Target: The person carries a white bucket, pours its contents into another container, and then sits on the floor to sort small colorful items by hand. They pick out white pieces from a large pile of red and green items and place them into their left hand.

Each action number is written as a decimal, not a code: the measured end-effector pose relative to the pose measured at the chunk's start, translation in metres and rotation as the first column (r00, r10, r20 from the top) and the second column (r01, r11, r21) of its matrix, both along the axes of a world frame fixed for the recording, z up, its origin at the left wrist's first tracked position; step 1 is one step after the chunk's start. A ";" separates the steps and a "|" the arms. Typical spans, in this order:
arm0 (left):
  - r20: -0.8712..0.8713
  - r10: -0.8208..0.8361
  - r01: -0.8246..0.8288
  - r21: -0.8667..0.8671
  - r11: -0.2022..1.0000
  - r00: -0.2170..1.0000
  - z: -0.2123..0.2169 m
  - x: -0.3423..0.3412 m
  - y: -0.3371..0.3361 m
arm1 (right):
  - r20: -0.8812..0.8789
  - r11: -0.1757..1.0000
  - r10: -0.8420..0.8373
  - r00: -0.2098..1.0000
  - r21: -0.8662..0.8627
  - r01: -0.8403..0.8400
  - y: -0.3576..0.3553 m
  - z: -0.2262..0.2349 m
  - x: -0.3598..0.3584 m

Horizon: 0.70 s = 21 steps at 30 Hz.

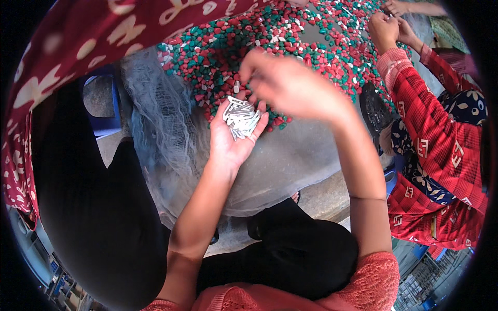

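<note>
My left hand [231,147] is cupped palm up, holding a heap of small flat white and silvery pieces [241,119] whose kind I cannot make out. To the right of it and slightly higher, my right hand [290,85] is smeared by motion over the near edge of a wide spread of small pieces [218,54]. These pieces are red, green and white. Whether anything sits between the right fingers is hidden by the blur.
Grey netting [290,155] hangs over the near side of the work surface. On the right, a co-worker in a red checked sleeve [415,98] has both hands [385,31] near the pieces; another hand [397,7] shows beyond. A blue plastic stool [106,124] stands left.
</note>
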<state>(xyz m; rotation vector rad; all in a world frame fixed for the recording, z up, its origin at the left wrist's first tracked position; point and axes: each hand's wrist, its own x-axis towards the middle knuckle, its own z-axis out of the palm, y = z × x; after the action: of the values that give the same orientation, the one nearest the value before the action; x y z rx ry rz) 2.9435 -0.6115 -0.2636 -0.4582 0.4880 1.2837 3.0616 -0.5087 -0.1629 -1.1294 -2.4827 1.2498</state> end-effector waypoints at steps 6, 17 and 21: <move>0.092 0.023 -0.039 0.179 0.983 0.996 -0.001 0.021 0.003 | 0.154 0.810 0.157 0.976 0.545 -0.216 -0.064 -0.006 -0.012; 0.149 -0.010 0.015 -0.031 0.999 0.989 0.009 0.014 0.004 | 0.113 0.719 -0.432 0.895 0.643 0.266 0.080 -0.069 0.032; 0.151 0.009 -0.002 -0.041 0.999 0.989 0.005 0.006 -0.006 | -0.008 0.605 -0.534 0.845 0.695 0.389 0.120 -0.098 0.031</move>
<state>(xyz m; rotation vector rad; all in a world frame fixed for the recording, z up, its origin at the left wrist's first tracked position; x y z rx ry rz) 2.9499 -0.6180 -0.2581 -0.5870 0.3864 1.2355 3.0923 -0.3889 -0.2609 -1.5589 -2.1937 0.0440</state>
